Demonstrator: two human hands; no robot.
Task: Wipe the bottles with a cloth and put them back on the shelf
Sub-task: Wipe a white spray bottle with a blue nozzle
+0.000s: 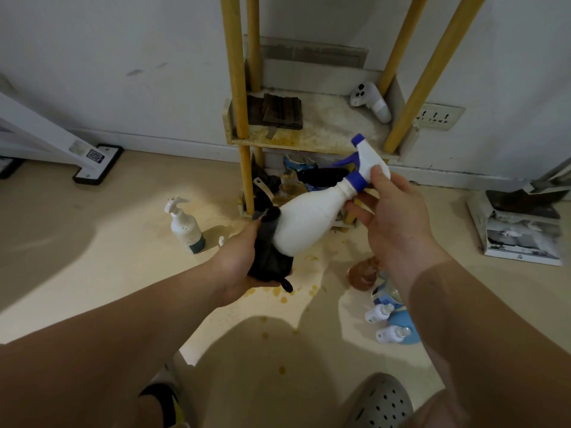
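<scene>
Spray bottle (309, 223), white with a blue collar, trigger and nozzle tip, is held in the air above the floor (123, 273), in front of the lowest visible shelf (327, 128). It is tilted, its head up toward the shelf's front edge and its base down to the left. The right grip (392, 217) is closed around the bottle's neck, thumb resting by the collar. The left grip (244, 261) clutches a dark cloth (268, 257) bunched against the bottle's base.

On the shelf, a dark folded pad (278, 112) lies near the back left corner and a white controller (370, 101) leans in the back right corner. A white pump bottle (185, 227) stands upright on the floor to the left. Small white-capped bottles (389, 322) and a brown jar (363, 273) sit on the floor under the right forearm. A grey perforated shoe (383, 403) shows at the bottom edge.
</scene>
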